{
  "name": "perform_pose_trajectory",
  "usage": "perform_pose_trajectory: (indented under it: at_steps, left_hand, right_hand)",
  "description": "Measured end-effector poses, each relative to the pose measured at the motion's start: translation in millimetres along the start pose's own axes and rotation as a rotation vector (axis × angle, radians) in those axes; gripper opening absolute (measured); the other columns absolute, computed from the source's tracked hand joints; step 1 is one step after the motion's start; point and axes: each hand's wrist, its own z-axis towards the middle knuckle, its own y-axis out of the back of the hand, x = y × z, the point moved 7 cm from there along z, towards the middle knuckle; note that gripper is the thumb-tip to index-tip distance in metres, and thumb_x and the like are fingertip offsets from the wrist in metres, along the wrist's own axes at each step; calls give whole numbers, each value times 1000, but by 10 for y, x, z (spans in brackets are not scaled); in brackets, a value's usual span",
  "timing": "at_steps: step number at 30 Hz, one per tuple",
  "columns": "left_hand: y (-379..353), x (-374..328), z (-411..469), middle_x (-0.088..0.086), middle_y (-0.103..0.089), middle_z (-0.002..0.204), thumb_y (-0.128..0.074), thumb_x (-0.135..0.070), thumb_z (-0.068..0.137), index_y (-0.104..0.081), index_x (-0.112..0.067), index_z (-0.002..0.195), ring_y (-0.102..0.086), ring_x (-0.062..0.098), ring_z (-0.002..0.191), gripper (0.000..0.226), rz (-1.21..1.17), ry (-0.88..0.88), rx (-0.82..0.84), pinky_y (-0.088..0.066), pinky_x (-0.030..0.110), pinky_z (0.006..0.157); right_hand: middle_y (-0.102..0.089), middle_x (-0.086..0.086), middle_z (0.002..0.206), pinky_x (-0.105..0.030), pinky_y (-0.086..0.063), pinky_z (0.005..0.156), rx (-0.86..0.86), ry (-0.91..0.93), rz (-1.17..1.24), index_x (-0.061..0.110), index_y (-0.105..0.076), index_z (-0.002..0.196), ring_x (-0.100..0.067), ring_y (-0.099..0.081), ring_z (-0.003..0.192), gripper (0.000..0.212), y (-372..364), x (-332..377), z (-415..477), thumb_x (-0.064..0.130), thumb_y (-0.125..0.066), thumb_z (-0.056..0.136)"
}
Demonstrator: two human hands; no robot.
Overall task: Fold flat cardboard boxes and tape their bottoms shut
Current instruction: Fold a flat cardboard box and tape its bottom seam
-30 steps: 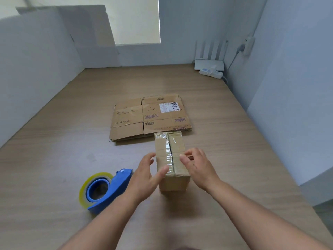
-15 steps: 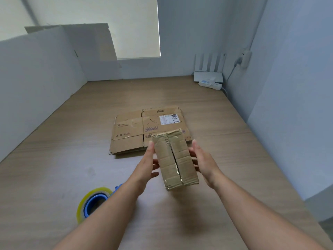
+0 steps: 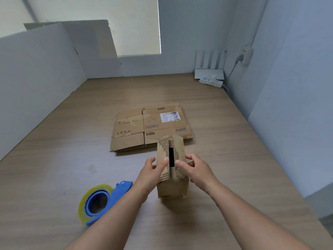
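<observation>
Left grip (image 3: 152, 171): pinches the left side of the small box (image 3: 172, 188), thumb on the top flap.
Right grip (image 3: 195, 168): pinches the right side in the same way.
Small box: mid-counter (image 3: 234, 141), top flaps slightly apart.
Tape dispenser (image 3: 100, 201): 8 o'clock of the box, near.
Flat cardboard (image 3: 149, 127): 12 o'clock, just behind.

I look down on a broad light-brown wood-grain surface (image 3: 225, 114) closed in by matte pale blue-grey walls (image 3: 297, 87). On my left a tall white flat board (image 3: 36, 78) stands upright, and a second white board (image 3: 93, 47) leans in the far corner. Behind it, soft daylight glows through a pale cream window blind (image 3: 108, 11). In the far right corner sits a white router with four upright antennas (image 3: 209, 73), a white power strip (image 3: 210, 82) just before it, and a white plug adapter (image 3: 246, 55) on the wall above.
</observation>
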Motion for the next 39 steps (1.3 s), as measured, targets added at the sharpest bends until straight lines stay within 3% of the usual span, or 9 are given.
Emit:
perform_pose_trajectory:
  at_steps: [10,13,17,20,24,27,30,33,39]
  left_hand:
    - [-88,-26,2,1,-50,133,-63,-59,79,-34,-23,143,-52,12,106,79,395,-91,-30,-46,20,73]
    - [-53,-46,29,0,-52,125,-62,-45,84,-42,-23,137,-54,12,103,60,485,-119,-53,-46,21,75]
    - [27,-86,5,-12,-54,111,-52,-50,88,-30,-26,144,-54,4,90,65,492,-109,-66,-40,15,62]
    - [14,-103,-1,-5,-53,128,-54,-60,80,-7,-29,150,-55,17,109,89,638,-108,-74,-40,27,73]
    - [179,-110,3,2,-63,108,-35,-24,97,0,-31,153,-58,17,79,66,418,-97,-159,-48,38,67]
    - [319,-163,-39,-1,-58,108,-34,-12,97,-1,-50,148,-60,21,78,71,318,-203,-186,-57,40,71]
    - [329,-204,-12,1,-55,123,-33,-9,98,-32,-44,144,-60,22,94,58,590,-217,-121,-55,34,82]
    - [319,-231,38,-1,-61,118,-37,-20,96,-66,-25,115,-59,15,92,34,841,-155,-35,-50,29,79]
    - [182,-303,-37,-2,-51,75,-52,-50,91,-48,-20,64,-56,16,71,41,634,-287,-91,-55,40,71]
  right_hand:
    - [-64,7,109,-35,-50,83,-37,-34,-399,29,-52,119,-18,-60,101,54,-2,43,-42,60,-58,75]
    - [-64,2,87,-35,-46,73,-44,32,-351,24,-61,83,-22,-57,86,19,27,108,-31,38,-48,86]
    - [-39,-3,56,-32,-31,56,-120,58,-152,17,-33,49,-21,-39,60,39,157,124,-21,13,-40,88]
    - [-42,-11,64,-34,-35,59,-84,15,-41,12,-40,58,-23,-41,63,31,127,90,-5,10,-38,88]
    - [-63,-5,107,-33,-45,79,-81,-4,9,9,-61,112,-22,-56,91,31,174,49,3,7,-36,93]
    - [-51,2,126,-23,-50,74,-94,-52,50,25,-24,150,-10,-57,92,63,244,-1,35,6,-41,92]
    - [-60,1,122,-20,-45,61,-12,-21,-45,34,-16,151,-7,-59,79,74,180,75,127,8,-47,89]
    - [-44,-2,143,-29,-49,83,17,29,-347,34,-20,150,-17,-54,110,72,125,220,238,13,-47,87]
    - [-15,-9,153,-39,-43,89,-42,56,-784,34,-3,148,-30,-34,132,86,24,382,370,23,-58,82]
